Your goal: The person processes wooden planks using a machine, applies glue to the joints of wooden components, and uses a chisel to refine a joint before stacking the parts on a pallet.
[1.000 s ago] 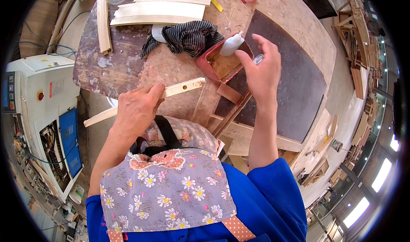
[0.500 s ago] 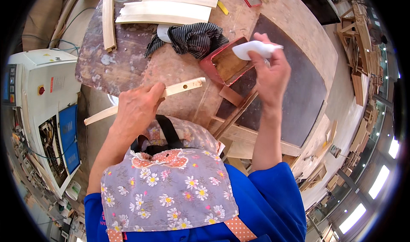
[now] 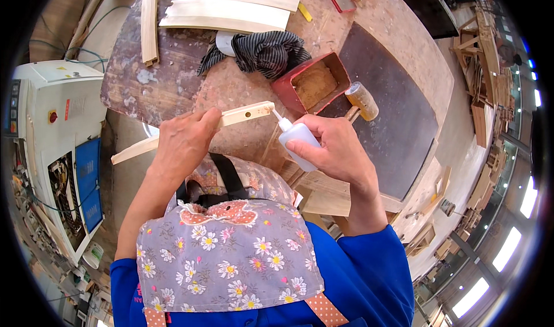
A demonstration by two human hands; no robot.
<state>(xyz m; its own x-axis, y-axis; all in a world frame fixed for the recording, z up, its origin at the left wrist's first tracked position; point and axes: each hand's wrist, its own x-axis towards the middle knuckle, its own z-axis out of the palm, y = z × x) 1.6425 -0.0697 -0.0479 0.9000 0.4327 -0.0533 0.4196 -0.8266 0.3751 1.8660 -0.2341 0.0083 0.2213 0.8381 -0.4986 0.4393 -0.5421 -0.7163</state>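
Note:
My left hand [image 3: 186,139] is closed around a narrow pale wooden strip [image 3: 234,117], which slants up to the right and has a round hole close to its right end. My right hand [image 3: 336,148] grips a white squeeze bottle [image 3: 298,141] with a thin nozzle. The nozzle tip is at the strip's right end, by a brownish patch on the wood; whether they touch I cannot tell. Just beyond my right hand stands a red open box [image 3: 287,88] with brown material inside. A mallet [image 3: 363,101] lies beside that box, its handle running down behind my right hand.
On the worktable [image 3: 231,90] a striped dark cloth [image 3: 271,53] lies crumpled left of the box. Pale curved boards [image 3: 228,15] and an upright strip [image 3: 149,27] rest at the far side. A white machine cabinet [image 3: 52,113] stands at the left.
My right hand has come down and left with the bottle, its nozzle now at the strip's end. The mallet head has come into sight. My left hand holds the strip nearly unmoved.

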